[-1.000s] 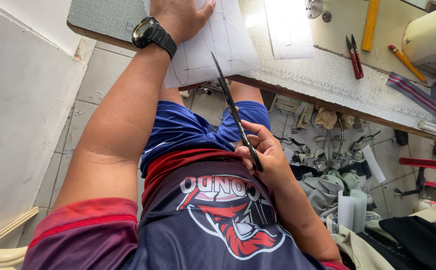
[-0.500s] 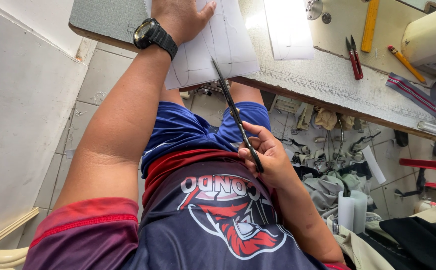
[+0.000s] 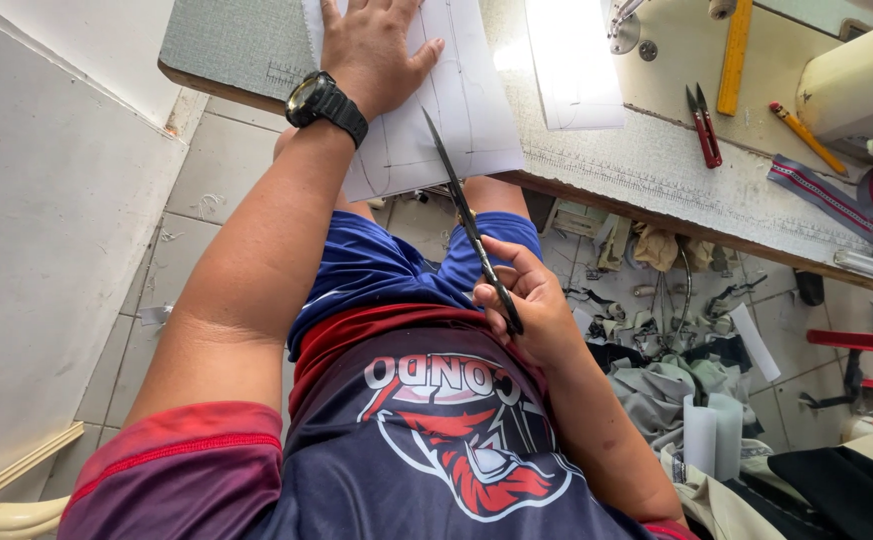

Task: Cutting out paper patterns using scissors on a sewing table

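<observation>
My left hand (image 3: 372,45) lies flat, fingers spread, on a white paper sheet (image 3: 457,110) with drawn pencil lines, which hangs over the near edge of the table (image 3: 657,180). A black watch sits on that wrist. My right hand (image 3: 527,300) grips the handles of long black scissors (image 3: 462,210) near my lap. The blades are together and point up toward the sheet's near edge.
On the table lie small red thread snips (image 3: 702,125), a yellow ruler (image 3: 735,55), an orange pencil (image 3: 807,135), striped fabric (image 3: 857,195) and a cream sewing machine (image 3: 857,80). Fabric scraps (image 3: 677,380) and white rolls (image 3: 712,435) litter the tiled floor. A white wall (image 3: 47,250) stands at left.
The view has shifted slightly. My right hand with the scissors has stayed near my lap, blades edging a little toward the paper; the left hand stays flat on the sheet.
</observation>
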